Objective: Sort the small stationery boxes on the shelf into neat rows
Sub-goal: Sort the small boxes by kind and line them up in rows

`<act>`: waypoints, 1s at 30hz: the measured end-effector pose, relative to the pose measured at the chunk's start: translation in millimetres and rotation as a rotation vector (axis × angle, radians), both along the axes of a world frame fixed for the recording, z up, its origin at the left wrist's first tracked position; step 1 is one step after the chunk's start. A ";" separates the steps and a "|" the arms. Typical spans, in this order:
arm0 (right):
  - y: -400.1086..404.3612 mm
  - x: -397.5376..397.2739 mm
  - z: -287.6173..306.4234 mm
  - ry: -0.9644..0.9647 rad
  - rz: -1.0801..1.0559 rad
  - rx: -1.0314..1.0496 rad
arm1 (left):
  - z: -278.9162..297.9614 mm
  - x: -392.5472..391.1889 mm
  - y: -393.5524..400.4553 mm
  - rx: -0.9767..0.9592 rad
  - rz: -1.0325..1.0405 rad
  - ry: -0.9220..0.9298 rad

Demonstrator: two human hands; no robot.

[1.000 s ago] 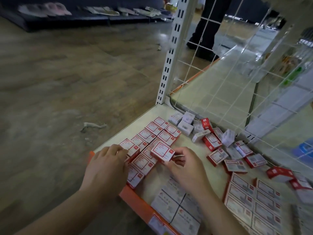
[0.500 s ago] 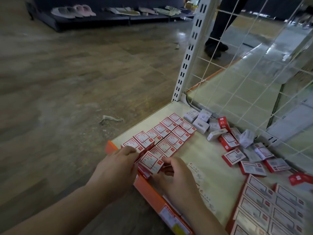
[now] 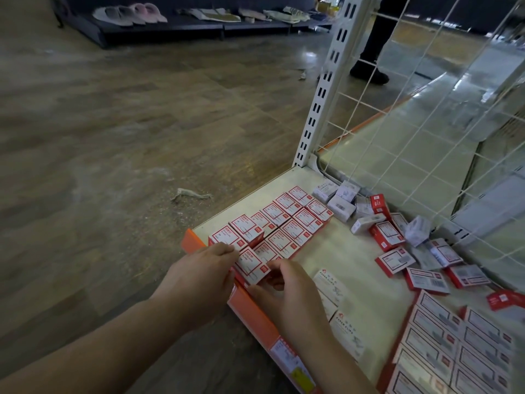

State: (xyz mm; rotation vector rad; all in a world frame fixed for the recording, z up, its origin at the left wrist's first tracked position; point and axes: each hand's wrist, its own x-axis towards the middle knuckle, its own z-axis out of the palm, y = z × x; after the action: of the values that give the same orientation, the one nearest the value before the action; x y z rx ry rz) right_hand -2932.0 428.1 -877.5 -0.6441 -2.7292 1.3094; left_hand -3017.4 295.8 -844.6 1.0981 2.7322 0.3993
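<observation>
A person's two hands work at the front corner of a cream shelf (image 3: 335, 251) with an orange front edge (image 3: 255, 314). The left hand (image 3: 199, 280) has its fingers curled onto the near end of two rows of small red and white boxes (image 3: 287, 220). The right hand (image 3: 287, 297) pinches the nearest box (image 3: 251, 265) of those rows, with fingers bent round its side. More red boxes (image 3: 395, 258) lie in a messy heap near the white wire grid (image 3: 426, 123) at the back. White paper clip boxes (image 3: 333, 282) sit just beside the right hand. Bigger red boxes (image 3: 454, 342) lie in neat rows at the right.
</observation>
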 end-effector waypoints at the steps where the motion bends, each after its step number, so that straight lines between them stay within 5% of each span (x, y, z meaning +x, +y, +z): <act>1: -0.3 -0.1 -0.7 -0.001 -0.002 0.002 | 0.2 -0.3 -0.2 -0.002 -0.003 0.002; 30: 0.0 -0.6 -7.5 0.064 -0.002 0.027 | -0.3 -3.5 1.4 -0.030 -0.032 0.026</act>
State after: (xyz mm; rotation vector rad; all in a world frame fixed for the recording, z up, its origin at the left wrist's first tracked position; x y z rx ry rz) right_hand -2932.6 428.1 -885.0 -0.5914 -2.6900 1.2680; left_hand -3020.8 297.2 -844.9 1.1464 2.7301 0.3405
